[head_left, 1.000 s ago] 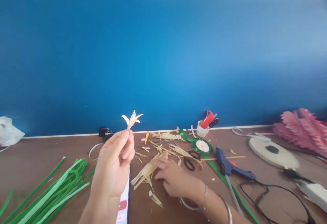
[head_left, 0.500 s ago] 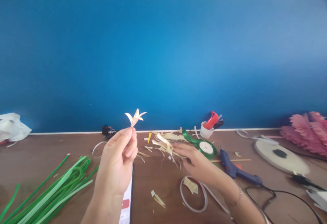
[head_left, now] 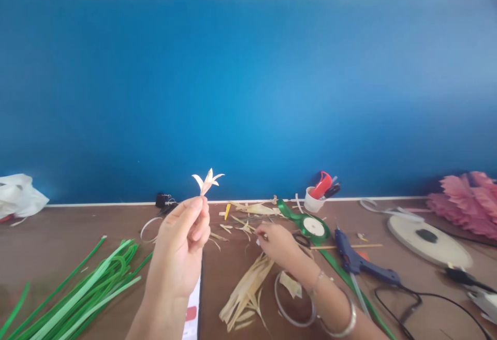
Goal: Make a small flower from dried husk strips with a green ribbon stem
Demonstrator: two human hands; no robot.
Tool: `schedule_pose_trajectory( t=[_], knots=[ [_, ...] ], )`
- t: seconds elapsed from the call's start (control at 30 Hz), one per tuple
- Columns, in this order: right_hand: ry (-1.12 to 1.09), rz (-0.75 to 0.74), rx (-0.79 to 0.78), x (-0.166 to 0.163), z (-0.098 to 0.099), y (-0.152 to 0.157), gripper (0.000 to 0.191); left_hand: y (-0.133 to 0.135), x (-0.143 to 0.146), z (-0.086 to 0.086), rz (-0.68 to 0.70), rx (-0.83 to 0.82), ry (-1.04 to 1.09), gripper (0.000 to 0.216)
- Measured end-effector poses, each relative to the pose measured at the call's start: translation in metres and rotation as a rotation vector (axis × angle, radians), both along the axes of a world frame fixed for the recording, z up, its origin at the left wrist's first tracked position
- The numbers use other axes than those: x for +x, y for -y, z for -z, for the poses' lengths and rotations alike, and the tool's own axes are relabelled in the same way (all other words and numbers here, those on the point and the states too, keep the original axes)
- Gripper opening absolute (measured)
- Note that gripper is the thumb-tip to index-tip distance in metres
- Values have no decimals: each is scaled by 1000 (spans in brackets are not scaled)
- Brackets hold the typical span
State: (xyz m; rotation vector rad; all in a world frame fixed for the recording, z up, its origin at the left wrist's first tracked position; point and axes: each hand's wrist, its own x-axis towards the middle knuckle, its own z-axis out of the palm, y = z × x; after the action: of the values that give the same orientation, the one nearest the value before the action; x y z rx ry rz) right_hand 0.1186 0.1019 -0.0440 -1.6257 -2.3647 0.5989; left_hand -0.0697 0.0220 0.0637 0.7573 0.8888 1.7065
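Observation:
My left hand [head_left: 180,247] is raised, thumb and fingers pinching the base of a small cream flower [head_left: 208,181] with pointed petals, seemingly of dried husk. My right hand [head_left: 277,241] is low over the table among thin husk scraps [head_left: 245,227], its fingers curled together. What those fingertips hold, if anything, is hidden. Just nearer than the right hand lies a bundle of dried husk strips [head_left: 246,291]. A pair of scissors [head_left: 302,239] shows partly behind that hand. Under my left wrist is a phone [head_left: 192,309] with a lit screen, partly covered.
Green pipe cleaners [head_left: 89,288] lie at left. Green ribbon [head_left: 315,227], a white cup of pens [head_left: 312,200] and a blue glue gun [head_left: 361,262] with its cord stand to the right. Farther right are an oval pale board [head_left: 446,241] and pink paper [head_left: 466,200]. A blue panel [head_left: 248,91] rises behind.
The husk bundle has moved from under my right fingers toward me. My right hand has shifted slightly left and its fingers have curled. My left hand still holds the flower.

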Motion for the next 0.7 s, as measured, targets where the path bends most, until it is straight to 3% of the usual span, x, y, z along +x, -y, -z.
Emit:
schedule_pose_trajectory(
  t=[0.17, 0.3, 0.53, 0.7],
  knots=[
    [3, 106, -2, -28, 19, -20, 26, -1, -1, 5, 9, -25, -23, 22],
    [-131, 67, 43, -28, 19, -21, 18, -5, 2, 10, -12, -40, -100, 20],
    [-500, -58, 244, -3, -28, -4, 15, -16, 19, 20, -67, -181, -424, 27],
    [-623, -101, 370, 1, -60, 16, 15, -21, 33, 29, -217, -110, -619, 22]
  ],
)
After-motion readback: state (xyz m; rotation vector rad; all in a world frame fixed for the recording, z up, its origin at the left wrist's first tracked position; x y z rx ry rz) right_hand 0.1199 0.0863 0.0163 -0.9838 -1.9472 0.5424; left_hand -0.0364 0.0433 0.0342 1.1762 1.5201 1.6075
